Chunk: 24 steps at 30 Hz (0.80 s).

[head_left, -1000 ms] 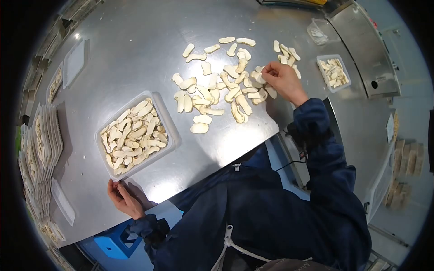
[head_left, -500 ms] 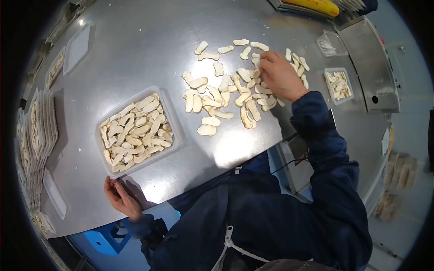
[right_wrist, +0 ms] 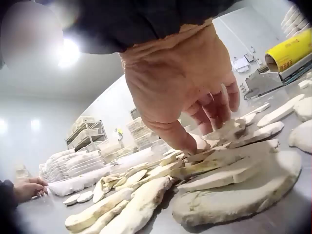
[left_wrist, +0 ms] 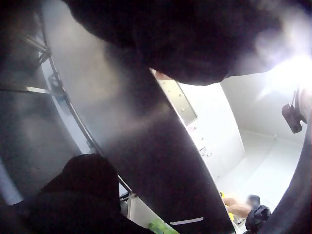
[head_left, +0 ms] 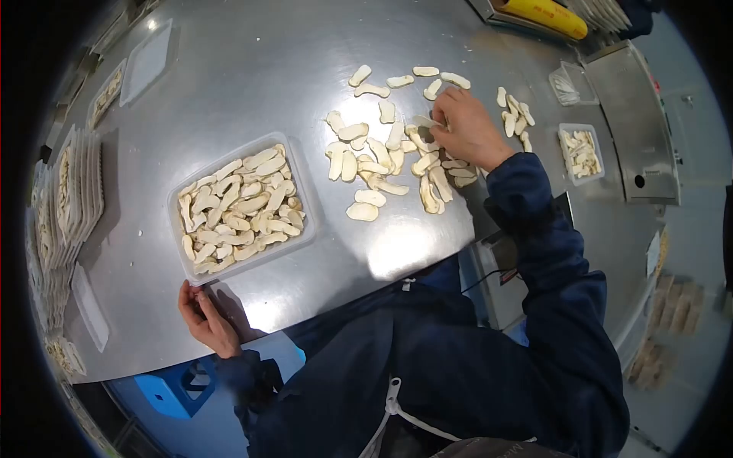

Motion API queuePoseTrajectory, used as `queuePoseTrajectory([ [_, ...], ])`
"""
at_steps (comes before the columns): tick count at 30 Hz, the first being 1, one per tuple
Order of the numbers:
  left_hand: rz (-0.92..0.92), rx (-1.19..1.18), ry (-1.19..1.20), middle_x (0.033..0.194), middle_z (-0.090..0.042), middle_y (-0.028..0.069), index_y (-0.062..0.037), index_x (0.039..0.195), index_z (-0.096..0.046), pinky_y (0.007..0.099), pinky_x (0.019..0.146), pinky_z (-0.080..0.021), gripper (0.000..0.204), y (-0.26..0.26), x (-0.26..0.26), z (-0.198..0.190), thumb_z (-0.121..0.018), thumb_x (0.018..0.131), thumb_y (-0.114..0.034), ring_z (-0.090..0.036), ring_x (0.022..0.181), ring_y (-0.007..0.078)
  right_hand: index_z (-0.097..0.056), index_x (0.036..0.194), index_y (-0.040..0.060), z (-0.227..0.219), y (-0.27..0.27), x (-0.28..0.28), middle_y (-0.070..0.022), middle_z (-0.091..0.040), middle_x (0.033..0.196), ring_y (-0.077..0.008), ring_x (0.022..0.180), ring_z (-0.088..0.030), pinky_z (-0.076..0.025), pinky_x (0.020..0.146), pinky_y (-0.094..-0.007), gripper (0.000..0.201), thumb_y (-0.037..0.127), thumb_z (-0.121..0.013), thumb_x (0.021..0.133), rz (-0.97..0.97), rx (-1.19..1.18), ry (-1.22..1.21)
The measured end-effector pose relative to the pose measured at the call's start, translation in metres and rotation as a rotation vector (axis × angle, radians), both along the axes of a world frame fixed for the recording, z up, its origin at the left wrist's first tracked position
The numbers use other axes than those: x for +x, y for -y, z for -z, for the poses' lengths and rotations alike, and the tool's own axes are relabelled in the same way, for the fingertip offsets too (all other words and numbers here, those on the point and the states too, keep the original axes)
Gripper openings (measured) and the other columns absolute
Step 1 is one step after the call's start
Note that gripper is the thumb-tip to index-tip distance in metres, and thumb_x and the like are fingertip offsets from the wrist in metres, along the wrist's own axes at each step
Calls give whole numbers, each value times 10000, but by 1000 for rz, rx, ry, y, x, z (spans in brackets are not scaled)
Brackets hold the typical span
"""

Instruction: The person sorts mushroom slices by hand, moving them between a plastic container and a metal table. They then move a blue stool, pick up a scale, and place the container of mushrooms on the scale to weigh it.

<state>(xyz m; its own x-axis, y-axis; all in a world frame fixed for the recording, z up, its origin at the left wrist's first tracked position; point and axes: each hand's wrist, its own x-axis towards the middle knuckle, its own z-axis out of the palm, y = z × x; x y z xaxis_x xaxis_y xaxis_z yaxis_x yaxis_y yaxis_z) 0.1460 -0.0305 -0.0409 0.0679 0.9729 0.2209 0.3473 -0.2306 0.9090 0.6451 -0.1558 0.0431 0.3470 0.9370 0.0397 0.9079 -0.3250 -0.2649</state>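
On the steel table (head_left: 267,84) lie many pale mushroom slices (head_left: 370,197), loosely spread. My right hand (head_left: 467,130) reaches into the right part of them, palm down. Its thumb and fingertips pinch a mushroom slice (right_wrist: 229,130), which the right wrist view shows close above others. To the left is a clear plastic tray (head_left: 304,240) filled with more slices. My left hand (head_left: 210,320) is at that tray's near left corner, fingertips right at the rim, fingers loosely bent. The left wrist view shows mostly dark sleeve and table.
A small tray (head_left: 563,130) of slices and a clear box (head_left: 556,76) stand right, beside a steel machine (head_left: 634,114). Stacked trays (head_left: 92,183) line the left edge. A yellow film roll (head_left: 546,17) sits at the back. A blue stool (head_left: 164,397) is below the table edge.
The head view has shifted. My right hand has moved left across the slices, from their right side toward the back middle. My left hand has stayed at the tray corner.
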Motion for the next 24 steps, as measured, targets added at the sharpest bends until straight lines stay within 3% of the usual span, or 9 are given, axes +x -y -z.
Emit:
queuePoseTrajectory([
  [2,0,-18,12,1132,-588,66,27,1359,-507,251,926,-425,354,0,0,0,-526,1035,-115,-528,1035,125,-596,924,12,-7,0,3,-86,-649,900,-250,813,-621,-485,718,-352,156,100,-659,812,98,-84,-184],
  [5,-3,-22,-6,1126,-585,62,25,1361,-507,249,916,-426,356,1,0,-1,-529,1035,-117,-526,1027,123,-609,962,-15,-1,4,10,-46,-626,802,-154,676,-595,-481,634,-304,140,63,-625,848,159,113,-421],
  [8,0,-8,-9,1119,-585,59,21,1362,-508,245,906,-427,358,-1,0,0,-532,1034,-120,-526,1020,120,-616,1010,-31,-7,4,12,-22,-613,826,-95,711,-577,-486,653,-278,141,26,-588,884,225,77,-681],
  [11,-5,-12,0,1118,-586,57,18,1361,-510,242,902,-428,358,-1,-3,3,-534,1033,-124,-527,1018,118,-614,1040,-40,-8,8,16,-34,-628,843,-104,707,-592,-496,659,-261,157,-2,-571,895,123,130,-506],
  [14,-13,-16,-7,1122,-585,57,15,1358,-513,240,899,-429,357,-1,-1,2,-537,1032,-130,-527,1018,116,-609,1074,-44,-11,16,15,-55,-659,889,-114,741,-640,-511,680,-246,174,-1,-558,913,160,204,-547],
  [17,-16,-27,-18,1124,-584,56,13,1353,-516,238,896,-431,357,-1,-1,1,-542,1031,-138,-529,1014,112,-603,1109,-42,-13,24,16,-82,-693,933,-130,776,-683,-530,702,-250,189,19,-545,940,180,280,-877],
  [21,-15,-3,-40,1117,-583,50,14,1349,-518,236,893,-433,358,-3,0,0,-548,1029,-144,-530,1007,107,-616,1116,-8,-26,35,9,-93,-717,946,-126,784,-696,-537,701,-252,184,56,-572,950,378,302,-1041],
  [24,-11,-12,-7,1117,-580,47,14,1350,-516,234,891,-433,359,-4,-2,3,-549,1028,-143,-529,1007,103,-623,1112,12,-23,43,11,-67,-704,932,-115,783,-690,-508,689,-229,183,69,-582,943,397,311,-1106],
])
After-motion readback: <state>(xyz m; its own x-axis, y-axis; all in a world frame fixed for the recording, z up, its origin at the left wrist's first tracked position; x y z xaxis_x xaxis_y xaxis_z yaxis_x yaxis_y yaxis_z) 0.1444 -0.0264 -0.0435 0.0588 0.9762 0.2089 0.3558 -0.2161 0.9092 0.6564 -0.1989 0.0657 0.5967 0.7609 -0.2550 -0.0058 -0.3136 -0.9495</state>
